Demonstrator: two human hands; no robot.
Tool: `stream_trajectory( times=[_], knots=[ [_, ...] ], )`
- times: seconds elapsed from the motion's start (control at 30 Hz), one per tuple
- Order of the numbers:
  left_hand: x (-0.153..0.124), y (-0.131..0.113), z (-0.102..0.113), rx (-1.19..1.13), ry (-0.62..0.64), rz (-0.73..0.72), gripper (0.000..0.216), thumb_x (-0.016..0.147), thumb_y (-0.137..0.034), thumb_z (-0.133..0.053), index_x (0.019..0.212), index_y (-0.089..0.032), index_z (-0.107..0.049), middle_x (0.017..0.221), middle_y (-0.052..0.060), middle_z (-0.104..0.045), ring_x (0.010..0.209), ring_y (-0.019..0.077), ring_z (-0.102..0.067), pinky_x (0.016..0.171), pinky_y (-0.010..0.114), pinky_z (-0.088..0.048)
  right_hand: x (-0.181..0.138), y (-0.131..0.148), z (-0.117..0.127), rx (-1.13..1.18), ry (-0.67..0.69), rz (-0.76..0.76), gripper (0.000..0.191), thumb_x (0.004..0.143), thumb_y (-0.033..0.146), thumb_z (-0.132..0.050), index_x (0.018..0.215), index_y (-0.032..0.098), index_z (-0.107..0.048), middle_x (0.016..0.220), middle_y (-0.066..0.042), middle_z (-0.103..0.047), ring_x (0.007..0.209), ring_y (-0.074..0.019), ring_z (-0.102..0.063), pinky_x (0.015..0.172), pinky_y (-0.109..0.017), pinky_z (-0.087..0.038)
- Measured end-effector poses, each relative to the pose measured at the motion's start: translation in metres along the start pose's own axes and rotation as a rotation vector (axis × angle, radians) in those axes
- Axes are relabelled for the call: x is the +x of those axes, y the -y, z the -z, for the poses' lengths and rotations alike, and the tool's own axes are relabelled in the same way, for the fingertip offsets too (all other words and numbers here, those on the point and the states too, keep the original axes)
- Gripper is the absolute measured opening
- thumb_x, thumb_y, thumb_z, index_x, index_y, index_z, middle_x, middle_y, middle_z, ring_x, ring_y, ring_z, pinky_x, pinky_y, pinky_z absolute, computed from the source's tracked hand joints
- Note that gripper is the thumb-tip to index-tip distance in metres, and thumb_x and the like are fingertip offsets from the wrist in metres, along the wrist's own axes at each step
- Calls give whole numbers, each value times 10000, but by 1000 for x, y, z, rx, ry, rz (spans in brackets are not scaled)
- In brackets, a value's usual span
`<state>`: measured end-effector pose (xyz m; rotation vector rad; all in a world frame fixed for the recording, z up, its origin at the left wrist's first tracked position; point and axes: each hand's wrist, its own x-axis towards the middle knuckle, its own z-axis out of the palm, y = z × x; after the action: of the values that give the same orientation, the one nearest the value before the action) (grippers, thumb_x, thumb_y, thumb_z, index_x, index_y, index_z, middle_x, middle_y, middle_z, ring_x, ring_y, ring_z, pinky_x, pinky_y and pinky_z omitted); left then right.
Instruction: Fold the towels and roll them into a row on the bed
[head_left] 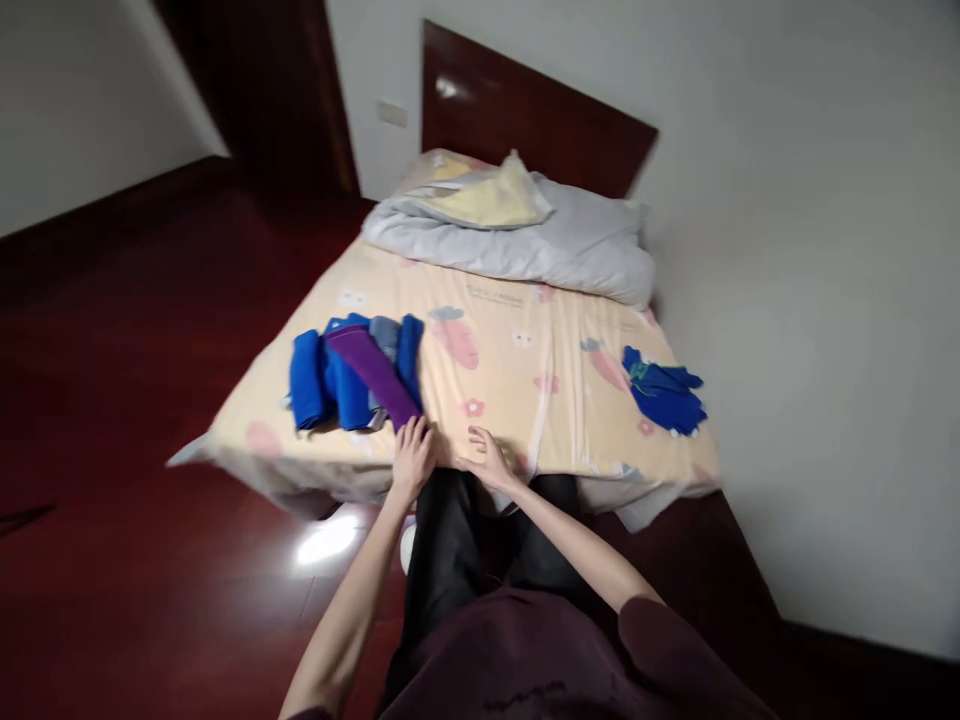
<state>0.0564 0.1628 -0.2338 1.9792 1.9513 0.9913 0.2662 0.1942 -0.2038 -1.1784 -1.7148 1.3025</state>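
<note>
At the near edge of the bed, my left hand (414, 455) has its fingers closed on the lower end of a purple folded piece of cloth (373, 378). That strip lies slantwise across a row of blue rolled cloths (307, 380) and a grey rolled cloth (385, 338). My right hand (489, 460) hovers over or rests on the sheet just to the right, fingers apart and holding nothing. A crumpled blue cloth item (664, 392) with green marks, perhaps a glove or garment, lies by the bed's right side.
The bed (510, 380) has a pale yellow sheet printed with carrots and flowers. A grey folded quilt (592, 235) and a yellow cloth (495, 198) lie toward the dark wooden headboard (525, 105). A wall (825, 300) runs along the right; dark red floor (150, 400) lies left.
</note>
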Motion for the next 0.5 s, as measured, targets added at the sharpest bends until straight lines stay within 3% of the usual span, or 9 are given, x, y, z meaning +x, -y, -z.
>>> stream_trajectory(
  times=[0.1, 0.23, 0.37, 0.5],
  knots=[
    [-21, -11, -6, 6, 41, -91, 421, 879, -201, -511, 1269, -174, -667, 1486, 175, -567, 1482, 365, -402, 1213, 592, -303, -27, -40, 66, -20, -161, -128, 632, 704, 415, -828, 1281, 265, -616, 1359, -116, -648, 1148, -259, -670, 979, -456, -553],
    [-94, -48, -22, -56, 245, -117, 376, 899, -216, -498, 1201, -230, -721, 1330, 125, -693, 1317, 319, -595, 1132, 532, -458, -53, -71, 173, -208, -482, -310, 414, 759, 313, -723, 1153, 193, -687, 1112, -110, -737, 1005, -250, -723, 880, -399, -597],
    [-161, -73, -37, -103, 337, -39, 321, 908, -240, -494, 1064, -270, -773, 1247, 66, -749, 1375, 301, -568, 1212, 579, -380, -72, -88, 272, -398, -657, -385, 397, 779, 237, -625, 1156, 141, -699, 1106, -142, -745, 974, -240, -728, 855, -358, -596],
    [-168, -73, -38, -166, 336, 65, 346, 905, -293, -470, 1069, -304, -775, 1197, 38, -771, 1355, 303, -591, 1198, 595, -396, -78, -99, 348, -542, -757, -397, 447, 784, 210, -574, 1189, 74, -705, 1110, -198, -738, 931, -245, -721, 812, -344, -595]
  ],
)
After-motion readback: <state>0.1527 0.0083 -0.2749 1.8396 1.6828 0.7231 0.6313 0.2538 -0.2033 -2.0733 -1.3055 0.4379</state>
